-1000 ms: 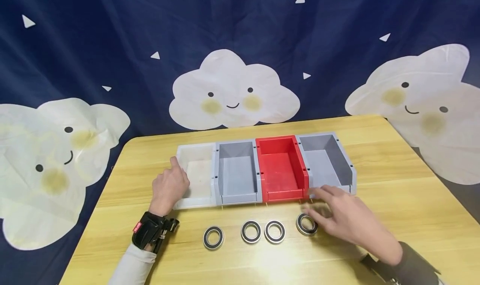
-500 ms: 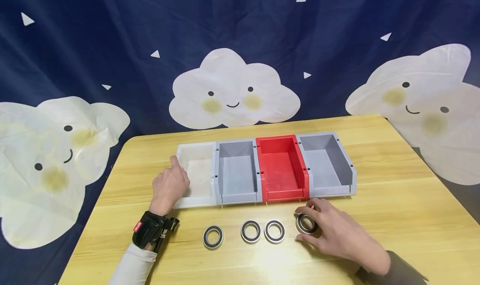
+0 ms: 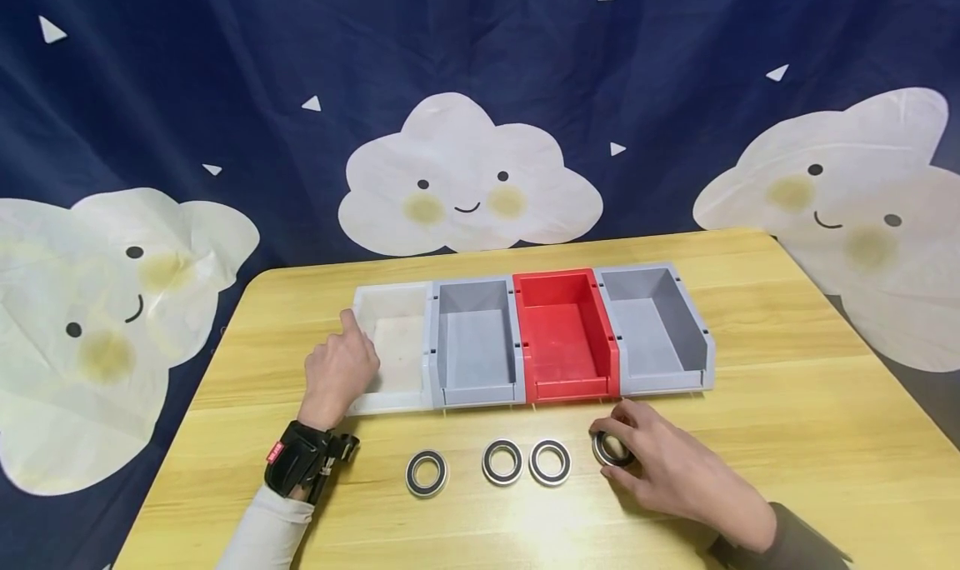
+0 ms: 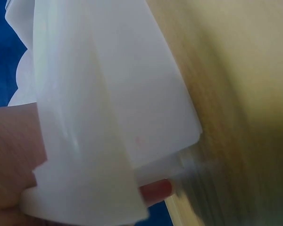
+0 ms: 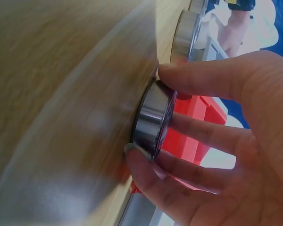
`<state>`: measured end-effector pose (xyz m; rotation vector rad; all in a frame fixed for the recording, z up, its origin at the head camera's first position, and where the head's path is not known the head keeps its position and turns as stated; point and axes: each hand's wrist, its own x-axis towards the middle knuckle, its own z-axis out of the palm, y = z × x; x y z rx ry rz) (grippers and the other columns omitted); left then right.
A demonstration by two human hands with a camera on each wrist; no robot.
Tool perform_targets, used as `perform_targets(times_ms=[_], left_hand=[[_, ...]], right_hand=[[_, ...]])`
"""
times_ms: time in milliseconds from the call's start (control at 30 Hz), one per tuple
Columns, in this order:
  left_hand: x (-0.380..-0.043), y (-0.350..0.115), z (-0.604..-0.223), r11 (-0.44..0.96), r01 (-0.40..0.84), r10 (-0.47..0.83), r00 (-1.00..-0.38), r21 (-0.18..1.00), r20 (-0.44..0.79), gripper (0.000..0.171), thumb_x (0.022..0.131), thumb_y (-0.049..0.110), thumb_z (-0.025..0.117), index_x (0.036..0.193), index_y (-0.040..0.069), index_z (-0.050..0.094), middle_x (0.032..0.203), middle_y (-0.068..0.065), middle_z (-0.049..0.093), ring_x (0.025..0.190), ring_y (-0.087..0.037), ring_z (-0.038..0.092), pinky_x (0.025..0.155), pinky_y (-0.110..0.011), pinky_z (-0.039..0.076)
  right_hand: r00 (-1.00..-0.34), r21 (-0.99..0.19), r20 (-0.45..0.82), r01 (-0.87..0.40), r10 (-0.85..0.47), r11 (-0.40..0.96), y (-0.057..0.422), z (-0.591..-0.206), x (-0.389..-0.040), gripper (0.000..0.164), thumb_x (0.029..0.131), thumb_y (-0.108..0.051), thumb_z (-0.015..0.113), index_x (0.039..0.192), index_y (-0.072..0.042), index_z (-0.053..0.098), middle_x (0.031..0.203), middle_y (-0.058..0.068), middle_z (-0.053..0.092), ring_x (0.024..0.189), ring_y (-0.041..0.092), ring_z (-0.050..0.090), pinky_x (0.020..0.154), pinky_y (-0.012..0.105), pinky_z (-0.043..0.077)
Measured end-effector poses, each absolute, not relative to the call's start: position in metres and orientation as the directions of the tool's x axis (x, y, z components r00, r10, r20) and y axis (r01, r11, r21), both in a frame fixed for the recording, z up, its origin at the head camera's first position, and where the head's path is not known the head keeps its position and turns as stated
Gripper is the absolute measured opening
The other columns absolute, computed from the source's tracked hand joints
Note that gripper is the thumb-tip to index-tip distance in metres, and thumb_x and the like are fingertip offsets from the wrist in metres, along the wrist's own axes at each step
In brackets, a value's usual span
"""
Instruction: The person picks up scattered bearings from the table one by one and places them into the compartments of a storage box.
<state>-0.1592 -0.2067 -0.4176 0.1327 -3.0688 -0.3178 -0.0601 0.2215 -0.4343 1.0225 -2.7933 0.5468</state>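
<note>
My left hand grips the left side of the white bin. In the left wrist view the bin's pale wall covers most of the hand, and one reddish fingertip shows past its edge. At the right, my right hand pinches a ball bearing between thumb and fingers. This bearing has a shiny steel outer ring and lies low at the tabletop, in front of the red bin; the hand covers its right part in the head view.
Three more bearings lie in a row: one to the left and a close pair, a middle one and its neighbour. Behind them a grey bin and another grey bin flank the red one. A cloud-printed curtain hangs behind the table.
My right hand has come down and left from near the right grey bin and closed its thumb and fingers on the rightmost bearing. The left hand stays on the white bin.
</note>
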Motion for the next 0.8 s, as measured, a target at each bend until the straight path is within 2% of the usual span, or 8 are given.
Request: perform_targets(times_ms=[333,600,800], left_hand=[[-0.160,-0.206,-0.418,0.975,-0.082,-0.094,-0.994,0.208,0.050,0.039,0.103,0.020,0.036,0.129,-0.009,0.036,0.062,-0.016,0.053,0.050,-0.031,0.054,0.043,-0.041,0.040],[-0.161,-0.205,-0.418,0.973,-0.087,-0.102,-0.993,0.214,0.058,0.035,0.103,0.020,0.037,0.125,-0.008,0.037,0.062,-0.015,0.053,0.050,-0.030,0.053,0.043,-0.041,0.040],[-0.160,-0.206,-0.418,0.973,-0.081,-0.097,-0.993,0.216,0.063,0.035,0.103,0.019,0.037,0.125,-0.008,0.037,0.061,-0.015,0.052,0.050,-0.030,0.053,0.042,-0.040,0.039]], right_hand=[[-0.758,-0.252,0.261,-0.651,-0.597,0.716,0.218,-0.434,-0.059,0.040,0.073,-0.019,0.087,0.110,-0.010,0.075,0.093,-0.003,0.056,0.082,0.005,0.051,0.068,0.023,0.051],[-0.778,-0.236,0.234,-0.627,-0.583,0.742,0.218,-0.429,-0.057,0.043,0.072,-0.019,0.089,0.113,-0.013,0.075,0.095,-0.002,0.057,0.084,0.007,0.051,0.069,0.024,0.052],[-0.780,-0.226,0.248,-0.623,-0.575,0.748,0.220,-0.419,-0.056,0.047,0.071,-0.017,0.089,0.115,-0.011,0.076,0.099,0.002,0.058,0.088,0.009,0.052,0.068,0.021,0.053]])
